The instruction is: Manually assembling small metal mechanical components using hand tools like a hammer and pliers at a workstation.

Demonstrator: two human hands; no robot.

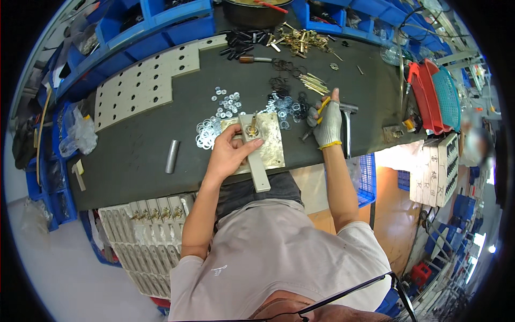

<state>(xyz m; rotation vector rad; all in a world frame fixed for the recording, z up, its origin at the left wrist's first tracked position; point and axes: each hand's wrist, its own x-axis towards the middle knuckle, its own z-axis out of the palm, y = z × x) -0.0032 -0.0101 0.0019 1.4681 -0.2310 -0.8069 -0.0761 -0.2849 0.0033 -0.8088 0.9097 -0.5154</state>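
Observation:
My left hand (pixel 232 153) grips a long grey metal bar (pixel 259 172), thumb across its top face. A brass fitting (pixel 252 129) stands at the bar's far end. Under the bar lies a worn square metal plate (pixel 274 142) on the bench. My right hand (pixel 330 122), in a pale knitted glove with the thumb bare, is closed around a yellow-handled tool (pixel 323 104); its working end is partly hidden, so I cannot tell its kind. Just right of that hand lies a T-shaped metal tool (pixel 347 129). White washers (pixel 206 133) and clear rings (pixel 290 107) are scattered beyond the plate.
A metal cylinder (pixel 172 156) stands left on the dark bench (pixel 134 161). Farther back lie a perforated grey board (pixel 137 86), black pins (pixel 241 40) and brass screws (pixel 303 40). Blue bins (pixel 171 29) line the back; a red basket (pixel 429 96) is right. Finished-looking grey bars (pixel 145 231) fill a tray lower left.

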